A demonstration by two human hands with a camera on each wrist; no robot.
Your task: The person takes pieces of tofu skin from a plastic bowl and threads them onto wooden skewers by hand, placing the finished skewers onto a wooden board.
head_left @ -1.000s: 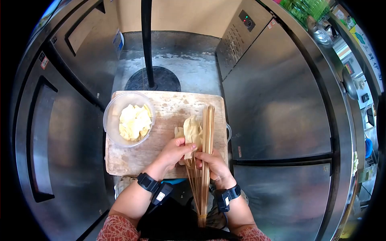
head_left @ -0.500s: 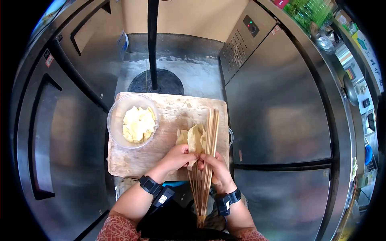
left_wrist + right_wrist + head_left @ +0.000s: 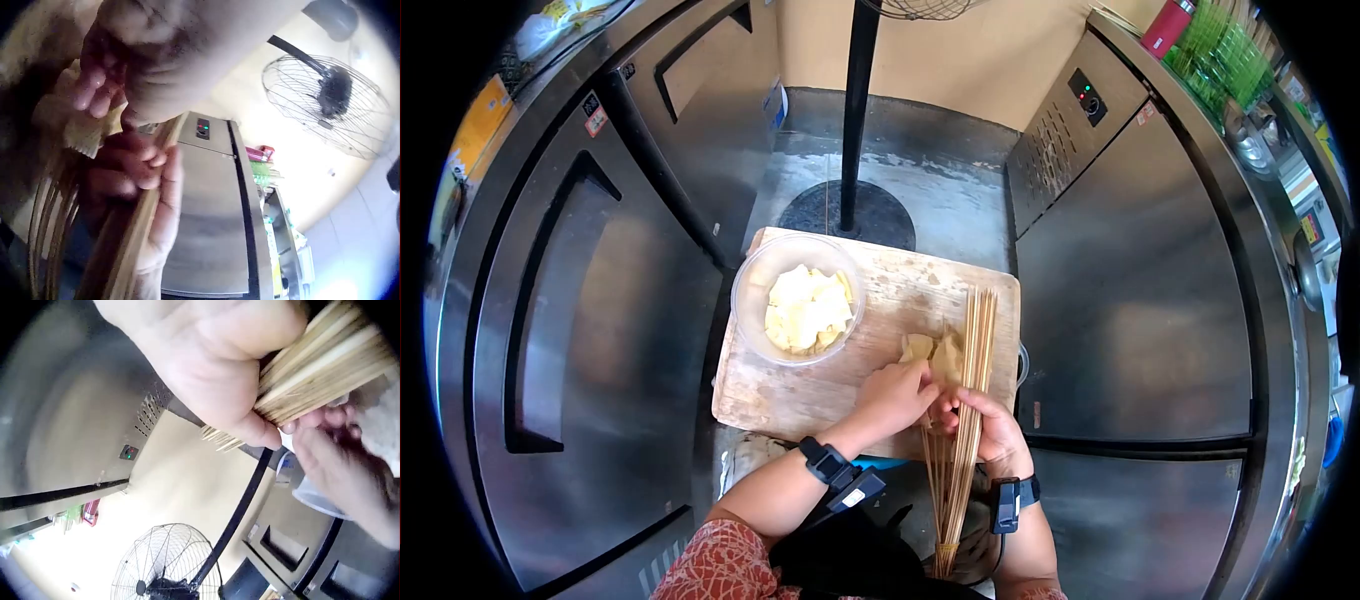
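In the head view a bundle of bamboo skewers (image 3: pixel 978 330) stands along my right hand (image 3: pixel 998 435), which grips it with the thumb over the near side. Several skewers fan out on the left side of the bundle. Pale yellow, ribbed bean curd sheet pieces (image 3: pixel 946 358) sit on skewers beside the bundle. My left hand (image 3: pixel 898 393) bends over them, fingers curled at the near edge of a sheet piece (image 3: pixel 86 134), partly hidden by the hand. In the right wrist view the skewers (image 3: pixel 319 369) pass under the right thumb, close to the left fingertips.
A clear plastic bowl (image 3: pixel 745 325) of folded yellowish sheets (image 3: pixel 805 308) stands on the left of the wooden board (image 3: pixel 890 270). Steel refrigerator cabinets (image 3: pixel 1140 300) flank both sides. Behind the board, a black fan pole (image 3: pixel 858 120) rises from a round base (image 3: pixel 880 215).
The head view has swung, so the scene sits farther right. My left hand has turned over the sheet piece, its back now covering the fingertips. The right hand keeps holding the skewers.
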